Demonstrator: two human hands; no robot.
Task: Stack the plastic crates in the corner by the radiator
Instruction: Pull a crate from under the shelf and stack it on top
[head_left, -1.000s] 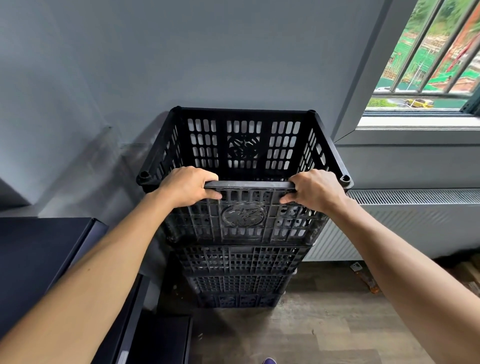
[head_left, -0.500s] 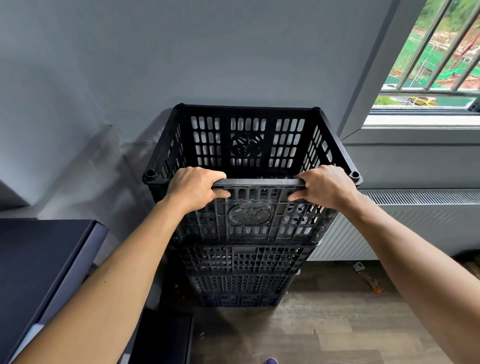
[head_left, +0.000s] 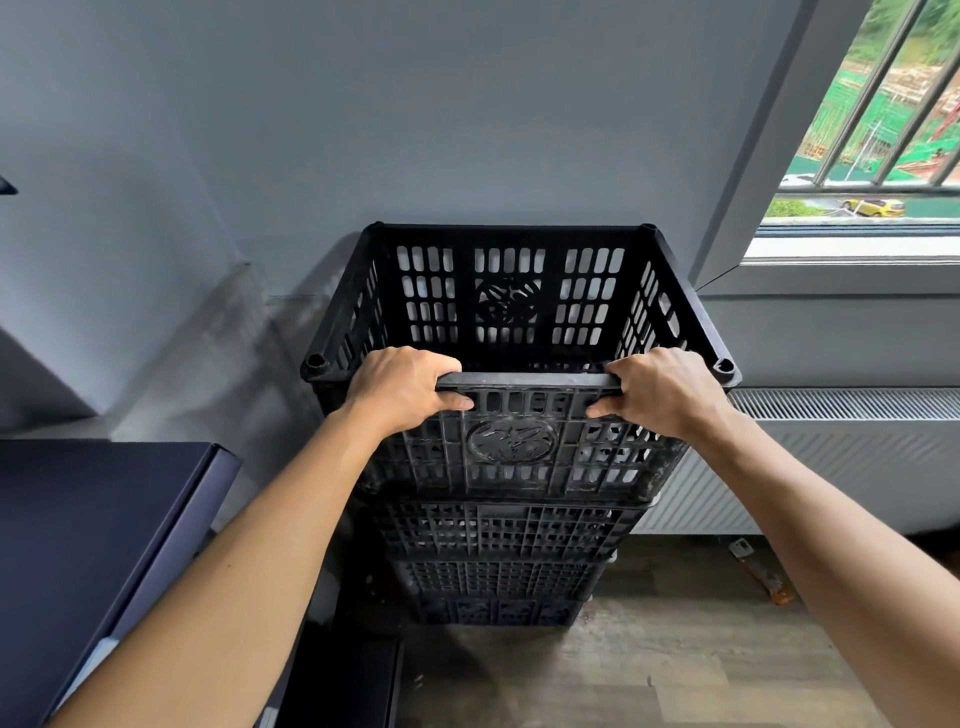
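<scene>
A: Where is the top crate (head_left: 511, 452)?
B: Just beside the radiator (head_left: 841, 457), on the lower crates (head_left: 498, 535).
A: The 2 hands?
B: Both grip its near rim: left hand (head_left: 402, 389), right hand (head_left: 662, 392), fingers curled over.

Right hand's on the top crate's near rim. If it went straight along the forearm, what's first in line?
Likely the far wall of the top crate: the right hand points forward across its open inside. Depth is unclear; the grey wall stands behind.
</scene>
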